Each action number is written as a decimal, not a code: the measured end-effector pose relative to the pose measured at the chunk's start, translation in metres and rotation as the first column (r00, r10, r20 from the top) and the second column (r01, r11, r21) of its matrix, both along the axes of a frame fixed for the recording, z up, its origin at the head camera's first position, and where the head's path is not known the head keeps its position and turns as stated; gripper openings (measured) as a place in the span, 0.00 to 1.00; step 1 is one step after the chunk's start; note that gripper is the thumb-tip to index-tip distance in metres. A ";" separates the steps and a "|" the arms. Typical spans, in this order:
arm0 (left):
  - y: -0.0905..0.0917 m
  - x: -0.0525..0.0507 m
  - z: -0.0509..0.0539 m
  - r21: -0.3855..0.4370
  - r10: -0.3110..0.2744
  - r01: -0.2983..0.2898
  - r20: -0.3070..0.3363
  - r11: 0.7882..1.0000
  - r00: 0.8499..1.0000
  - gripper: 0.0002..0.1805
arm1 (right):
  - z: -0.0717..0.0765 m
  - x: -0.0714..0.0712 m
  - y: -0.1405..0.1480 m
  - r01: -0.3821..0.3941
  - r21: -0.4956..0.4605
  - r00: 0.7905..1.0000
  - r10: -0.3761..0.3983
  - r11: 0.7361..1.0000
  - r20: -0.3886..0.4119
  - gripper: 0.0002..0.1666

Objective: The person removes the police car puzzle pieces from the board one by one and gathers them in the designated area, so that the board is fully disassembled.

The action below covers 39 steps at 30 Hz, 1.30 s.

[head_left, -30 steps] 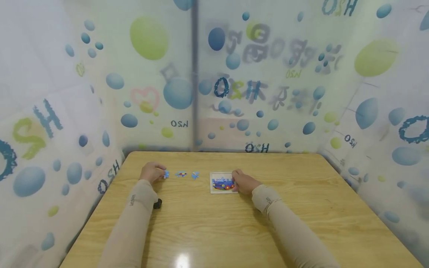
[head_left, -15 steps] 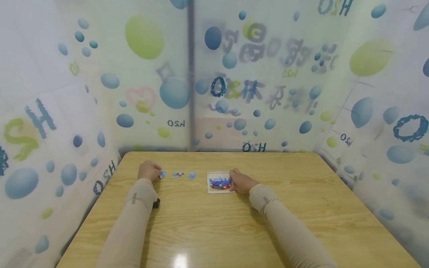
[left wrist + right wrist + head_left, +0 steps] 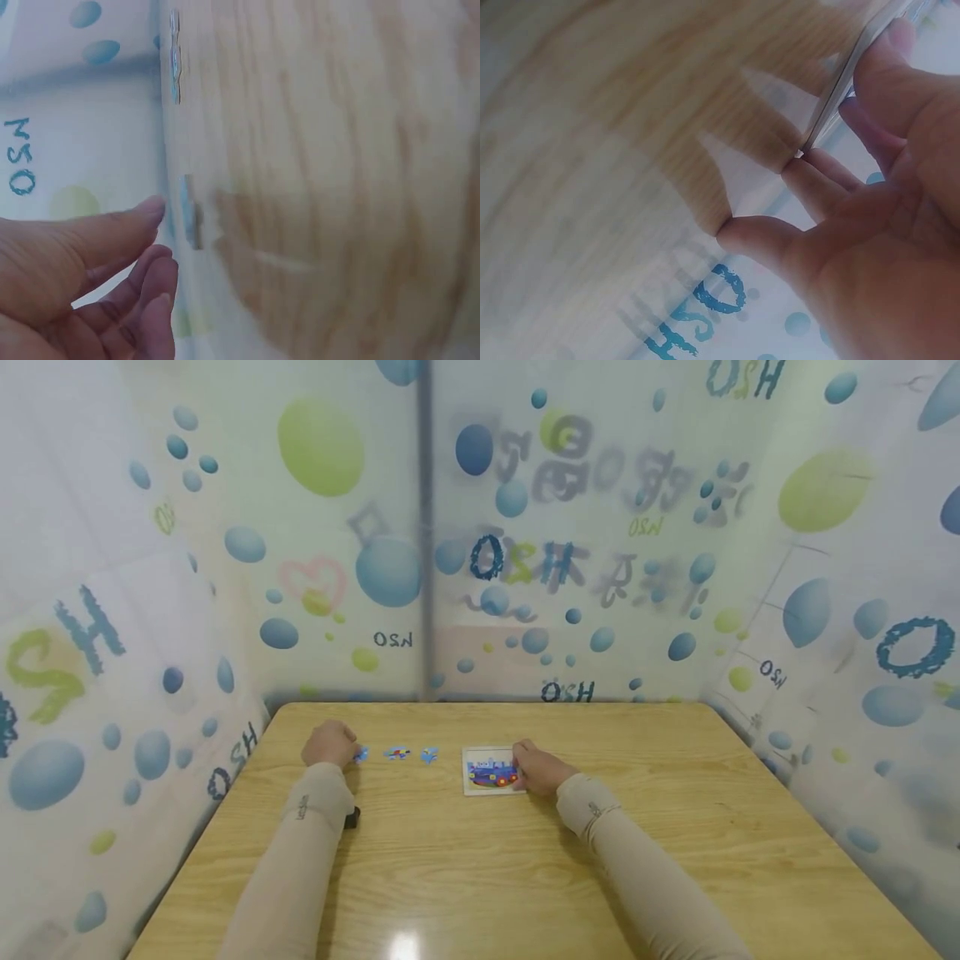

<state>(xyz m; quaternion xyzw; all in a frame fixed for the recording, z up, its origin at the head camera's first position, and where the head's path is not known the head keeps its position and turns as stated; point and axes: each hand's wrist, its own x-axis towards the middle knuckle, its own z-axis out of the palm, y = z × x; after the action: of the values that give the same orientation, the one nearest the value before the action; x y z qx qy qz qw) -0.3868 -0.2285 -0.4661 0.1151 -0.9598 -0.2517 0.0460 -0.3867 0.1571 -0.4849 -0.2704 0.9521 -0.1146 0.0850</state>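
In the head view, my left hand point(image 3: 330, 744) is beside the leftmost blue puzzle piece point(image 3: 362, 754) on the table. The left wrist view shows bent, relaxed fingers and a thumb, with a small gap between my hand point(image 3: 97, 277) and the piece point(image 3: 190, 214). A multicoloured piece point(image 3: 397, 752) and another blue piece point(image 3: 429, 754) lie to its right in a row. My right hand point(image 3: 542, 768) grips the right edge of a white-framed picture puzzle point(image 3: 489, 774). Up close, thumb and fingers of the hand point(image 3: 877, 217) pinch the thin board point(image 3: 836, 90).
A small black object point(image 3: 352, 817) shows beside my left sleeve cuff. The wooden table point(image 3: 450, 877) meets patterned curtains point(image 3: 510, 635) at its back edge and sides.
The head view has shifted slightly. My left hand has drawn a little to the left beside the leftmost piece. My right hand keeps its hold on the puzzle board.
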 end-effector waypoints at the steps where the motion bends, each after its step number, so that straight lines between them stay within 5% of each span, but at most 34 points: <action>1: 0.001 0.001 0.002 -0.010 -0.003 0.003 -0.002 1.000 1.000 0.14 | 0.001 0.000 0.000 -0.002 -0.005 1.000 0.002 1.000 -0.002 0.16; 12: 0.030 0.002 0.014 0.028 -0.150 0.152 -0.049 0.988 0.987 0.14 | 0.004 0.001 0.001 0.025 0.011 1.000 -0.025 1.000 0.004 0.16; 23: 0.080 0.001 0.013 0.053 -0.359 0.360 -0.026 0.932 0.933 0.13 | 0.003 0.001 0.005 0.008 0.000 1.000 -0.008 1.000 -0.019 0.16; 33: 0.125 0.005 0.010 0.018 -0.463 0.464 -0.026 0.886 0.886 0.12 | 0.008 0.005 0.005 -0.038 -0.027 0.998 0.036 0.999 -0.060 0.16; 39: 0.138 0.011 0.004 0.033 -0.483 0.482 0.004 0.875 0.876 0.11 | 0.003 0.003 0.002 -0.027 -0.044 0.999 0.027 0.999 -0.020 0.16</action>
<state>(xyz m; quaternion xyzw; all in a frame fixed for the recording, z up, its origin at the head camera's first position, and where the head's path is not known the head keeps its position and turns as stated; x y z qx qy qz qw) -0.3760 -0.0903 -0.4620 -0.1255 -0.9545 -0.2693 -0.0260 -0.3835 0.1589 -0.4824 -0.2861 0.9464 -0.1321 0.0714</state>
